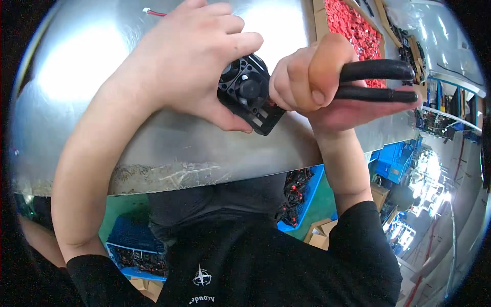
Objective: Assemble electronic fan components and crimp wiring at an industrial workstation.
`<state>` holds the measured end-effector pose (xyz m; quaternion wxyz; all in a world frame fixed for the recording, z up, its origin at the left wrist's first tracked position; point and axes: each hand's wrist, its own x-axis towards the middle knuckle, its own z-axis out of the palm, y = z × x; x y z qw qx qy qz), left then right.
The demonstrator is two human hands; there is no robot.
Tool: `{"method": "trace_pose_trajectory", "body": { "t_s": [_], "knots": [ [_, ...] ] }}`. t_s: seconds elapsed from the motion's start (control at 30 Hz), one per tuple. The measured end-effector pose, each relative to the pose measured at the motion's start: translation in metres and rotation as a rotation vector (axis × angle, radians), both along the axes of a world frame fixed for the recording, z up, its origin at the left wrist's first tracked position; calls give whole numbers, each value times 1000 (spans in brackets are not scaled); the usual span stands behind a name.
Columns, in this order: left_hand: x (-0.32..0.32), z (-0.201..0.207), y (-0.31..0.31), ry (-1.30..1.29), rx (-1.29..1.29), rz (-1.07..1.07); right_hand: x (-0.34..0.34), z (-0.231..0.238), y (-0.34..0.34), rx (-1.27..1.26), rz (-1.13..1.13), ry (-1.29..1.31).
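My left hand point(199, 61) is closed around a black plastic housing point(249, 88) on the metal tabletop, thumb along its near side and fingers over its far side. Round black parts sit inside the housing, and a small pale strip shows near its front corner. Over the housing's right end, my right hand point(319, 77) is wrapped around a hand tool that looks like pliers, its two black handles point(381, 82) spread slightly and sticking out to the right. The tool's head is hidden behind my fingers. A finger of my right hand has an orange-brown covering.
The metal table point(215, 153) has a worn front edge. At the far right of it stands a cardboard box point(319, 20) of small red parts point(353, 30). A red lead with a white connector point(148, 11) lies at the far left. Below are blue crates point(307, 204) of dark parts.
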<state>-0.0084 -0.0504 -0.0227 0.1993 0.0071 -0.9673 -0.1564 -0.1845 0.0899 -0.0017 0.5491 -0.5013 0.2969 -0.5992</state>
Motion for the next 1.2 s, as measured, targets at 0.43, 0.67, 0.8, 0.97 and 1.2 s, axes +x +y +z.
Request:
{"method": "trace_pose_trajectory", "body": {
  "t_s": [0.43,0.67,0.8,0.97,1.2],
  "knots": [
    [-4,-6,-4,149,0,-139,-6,-18,-26,-58,504,-241],
    [-2,-9,4,73,-12,-166,8,-3,4,136,139,-154],
    [0,-6,17,103,-46,141,-13,5,2,-77,-149,-181],
    [5,0,28,64,-42,400,-13,-2,-4,-231,-368,-244],
    [4,-2,32,26,-36,430,-12,-11,-6,-230,-365,-226]
  ]
}}
